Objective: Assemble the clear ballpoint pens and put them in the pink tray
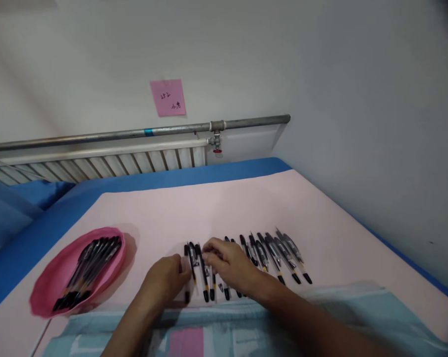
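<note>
A row of black-capped pens with clear barrels lies across the pink surface [160, 208] in front of me. My left hand [166, 278] is at the row's left end, its thumb and fingers closed over the middle of a pen [187, 296]. Just right of it, a pen [202, 277] lies between my two hands. My right hand [233, 264] has its fingers curled, the tips beside that pen's upper end; what they hold is hidden. Small clear and dark pieces, including a little part [220, 287], lie among the pens. Several more pens [272, 250] lie loosely to the right.
At the left stands a pink oval basket [41, 292] with a bundle of pens [90, 267] in it. A light-blue patterned cloth [242, 327] runs along the near edge. Behind are a blue border [209, 172], a radiator [135, 161] with a pipe, and a wall at the right.
</note>
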Available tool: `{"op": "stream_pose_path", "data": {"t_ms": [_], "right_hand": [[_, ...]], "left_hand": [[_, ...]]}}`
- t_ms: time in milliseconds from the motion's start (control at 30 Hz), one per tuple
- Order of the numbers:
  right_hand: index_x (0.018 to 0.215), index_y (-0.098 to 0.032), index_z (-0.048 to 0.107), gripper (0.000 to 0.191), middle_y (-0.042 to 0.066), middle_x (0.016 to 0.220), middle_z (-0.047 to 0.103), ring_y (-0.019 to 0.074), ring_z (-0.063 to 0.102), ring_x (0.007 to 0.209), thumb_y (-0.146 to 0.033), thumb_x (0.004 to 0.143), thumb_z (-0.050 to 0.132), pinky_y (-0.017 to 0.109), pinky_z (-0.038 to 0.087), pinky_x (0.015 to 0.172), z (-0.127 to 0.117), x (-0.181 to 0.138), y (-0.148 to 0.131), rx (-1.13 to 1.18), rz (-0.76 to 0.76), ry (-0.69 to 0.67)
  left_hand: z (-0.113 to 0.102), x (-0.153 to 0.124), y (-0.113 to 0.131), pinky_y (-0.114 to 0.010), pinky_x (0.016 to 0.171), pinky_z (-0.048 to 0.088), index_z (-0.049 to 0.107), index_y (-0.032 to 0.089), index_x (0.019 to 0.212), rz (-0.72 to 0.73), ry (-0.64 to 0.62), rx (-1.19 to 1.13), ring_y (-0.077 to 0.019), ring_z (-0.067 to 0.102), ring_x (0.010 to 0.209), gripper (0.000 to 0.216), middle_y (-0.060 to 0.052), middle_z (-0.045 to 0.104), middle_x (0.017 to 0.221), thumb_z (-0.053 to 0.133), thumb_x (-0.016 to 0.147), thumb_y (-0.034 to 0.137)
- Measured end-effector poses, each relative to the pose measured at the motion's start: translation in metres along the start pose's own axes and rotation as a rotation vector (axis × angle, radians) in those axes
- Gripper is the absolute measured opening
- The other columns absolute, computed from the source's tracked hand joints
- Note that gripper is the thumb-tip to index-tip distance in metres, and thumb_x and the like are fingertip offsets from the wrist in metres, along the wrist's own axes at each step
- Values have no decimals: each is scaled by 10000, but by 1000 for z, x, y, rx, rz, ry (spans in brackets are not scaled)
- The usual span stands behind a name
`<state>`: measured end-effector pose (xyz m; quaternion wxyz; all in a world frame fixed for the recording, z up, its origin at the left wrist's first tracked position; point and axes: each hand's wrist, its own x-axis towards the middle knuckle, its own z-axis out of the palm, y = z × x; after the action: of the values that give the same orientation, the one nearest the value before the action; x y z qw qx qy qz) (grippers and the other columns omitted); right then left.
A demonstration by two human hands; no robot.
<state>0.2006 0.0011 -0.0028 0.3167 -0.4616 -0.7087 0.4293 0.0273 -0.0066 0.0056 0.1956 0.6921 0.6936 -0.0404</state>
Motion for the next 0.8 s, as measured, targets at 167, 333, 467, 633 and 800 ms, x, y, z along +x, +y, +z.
{"op": "stream_pose_path", "data": {"t_ms": [167,333,467,633,800], "right_hand": [[772,-174,580,117,-28,613,544,87,471,573,-208,792,470,188,323,526,0,0,-1,-26,11,-23],[791,-163,587,148,-19,622,551,92,487,582,-242,814,464,192,342,537,1,0,-7,21,51,-50],[720,-167,530,152,-35,570,524,84,474,522,-235,821,439,194,354,521,2,0,-8,113,76,-25],[642,-179,468,185,-60,481,458,82,443,477,-236,815,435,194,344,502,-6,2,-10,141,96,74],[639,-182,463,200,-61,479,449,86,449,490,-262,820,439,199,344,521,-11,2,-12,142,89,86]], "left_hand": [[-6,-1,-3,-281,565,339,555,163,684,-88,74,-37,-217,587,672,187,-122,653,710,420,733,282],[-3,-7,7,-223,506,318,444,206,638,202,204,-489,-121,458,521,197,31,507,540,432,763,358],[2,-9,12,-211,519,315,451,198,647,384,139,-625,-109,425,559,180,38,483,591,480,740,350],[9,-2,-2,-230,501,292,473,193,605,211,25,-513,-120,426,524,236,35,495,548,560,660,405],[17,3,-7,-253,488,249,489,206,521,78,42,-349,-147,450,482,210,3,539,508,586,613,367]]}}
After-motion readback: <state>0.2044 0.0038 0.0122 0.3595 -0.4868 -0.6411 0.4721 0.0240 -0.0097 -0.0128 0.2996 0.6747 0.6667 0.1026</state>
